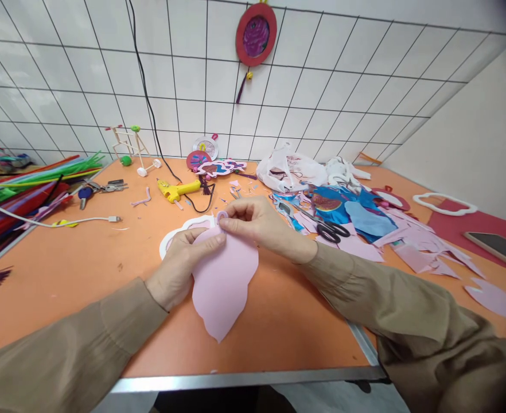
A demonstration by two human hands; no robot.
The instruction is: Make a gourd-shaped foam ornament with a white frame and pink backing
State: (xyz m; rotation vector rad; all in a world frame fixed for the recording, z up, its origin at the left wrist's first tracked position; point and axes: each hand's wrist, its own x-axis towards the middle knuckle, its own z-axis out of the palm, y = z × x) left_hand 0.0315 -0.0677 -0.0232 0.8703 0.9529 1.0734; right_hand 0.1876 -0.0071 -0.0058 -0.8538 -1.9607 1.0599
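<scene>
A pale pink paper cutout (225, 281) with a wavy outline hangs over the front of the table, its pointed end toward me. My left hand (184, 252) pinches its upper left edge between thumb and fingers. At the top edge my right hand (250, 222) is closed, thumb against fingers, on a small pink loop (222, 215) that touches the cutout. Whether the loop is fixed to it I cannot tell. Behind my left hand lies a white scalloped frame (166, 244), partly hidden by the hand and the paper.
A yellow glue gun (178, 190) lies beyond my hands. Black-handled scissors (333, 230) rest among pink scraps (420, 252) at the right, near a white plastic bag (291, 171). Colourful pipe cleaners (42, 186) and keys (85, 196) lie left. A phone (500, 249) sits far right.
</scene>
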